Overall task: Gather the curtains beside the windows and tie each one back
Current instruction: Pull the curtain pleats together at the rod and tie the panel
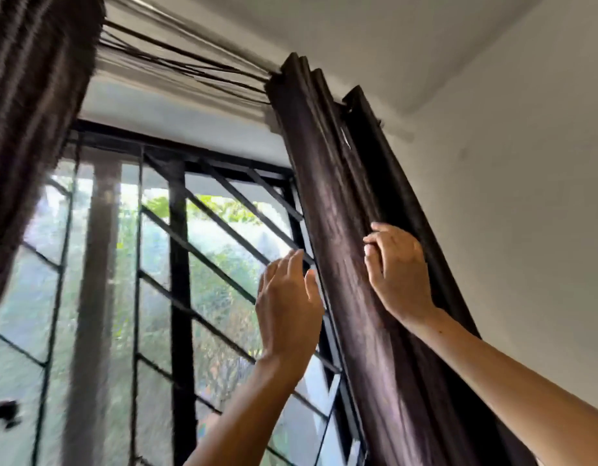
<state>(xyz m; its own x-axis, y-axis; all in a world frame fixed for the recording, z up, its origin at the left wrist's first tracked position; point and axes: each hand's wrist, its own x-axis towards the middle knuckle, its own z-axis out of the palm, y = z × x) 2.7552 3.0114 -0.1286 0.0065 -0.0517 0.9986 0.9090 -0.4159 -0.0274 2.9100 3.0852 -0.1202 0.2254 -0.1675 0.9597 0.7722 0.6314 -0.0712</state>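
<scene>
Head view: gathering step in hand. Right hand (pixel 400 267) curls round folds of the right curtain (pixel 351 237) beside the window (pixel 190 264); left hand (pixel 287 306) spread, apparently just touching its edge. Next: bunch, then tie; no tie-back visible.

Rod (pixel 190 67) w/ 2 dark curtains (pixel 344 203) hung.

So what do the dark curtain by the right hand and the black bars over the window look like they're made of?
The dark brown curtain looks like a smooth woven fabric with a slight satin sheen: pale streaks of light run along its soft hanging folds. The black window bars look like painted metal: thin, straight, rigid strips with an even dark coat, though blur leaves the finish unsure. The right hand has its fingers curled on a curtain fold.
</scene>
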